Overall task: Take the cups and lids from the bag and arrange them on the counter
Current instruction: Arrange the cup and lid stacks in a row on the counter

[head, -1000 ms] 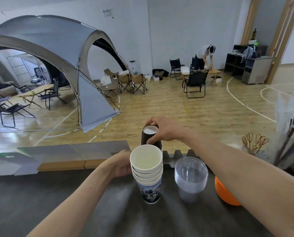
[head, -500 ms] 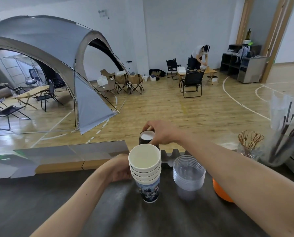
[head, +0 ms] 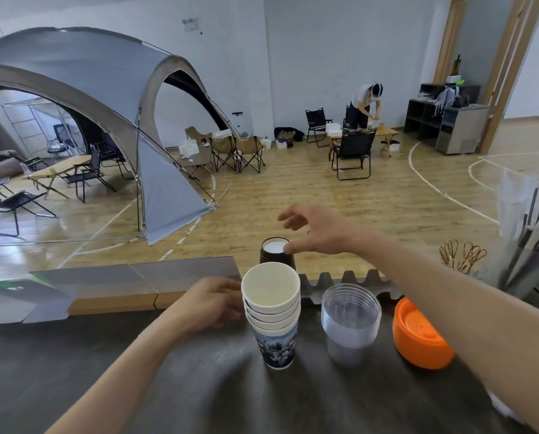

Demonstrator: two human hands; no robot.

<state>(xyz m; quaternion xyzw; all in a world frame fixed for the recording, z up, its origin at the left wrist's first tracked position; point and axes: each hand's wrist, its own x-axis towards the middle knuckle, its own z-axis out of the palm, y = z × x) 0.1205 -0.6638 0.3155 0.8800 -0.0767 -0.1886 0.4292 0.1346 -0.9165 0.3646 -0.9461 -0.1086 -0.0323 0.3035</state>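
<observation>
A stack of white paper cups (head: 272,311) with a printed blue picture on the bottom one stands on the dark counter (head: 199,386). Behind it sits a dark cup stack (head: 276,253), upside down with a white base showing. My right hand (head: 319,230) hovers just above and right of that dark stack, fingers spread, holding nothing. My left hand (head: 213,300) rests on the counter against the left side of the white stack, fingers curled near it. A stack of clear plastic cups (head: 351,321) and a pile of orange lids (head: 418,335) stand to the right.
A holder of wrapped straws (head: 526,242) and small wooden clips (head: 462,255) stand at the counter's far right. A low cardboard panel (head: 130,280) runs along the back edge on the left. Beyond lies a hall with a grey tent, folding chairs and a person at a table.
My right hand set the dark cup stack down behind the white stack, let go and lifted off with fingers spread. My left hand stayed by the white stack.
</observation>
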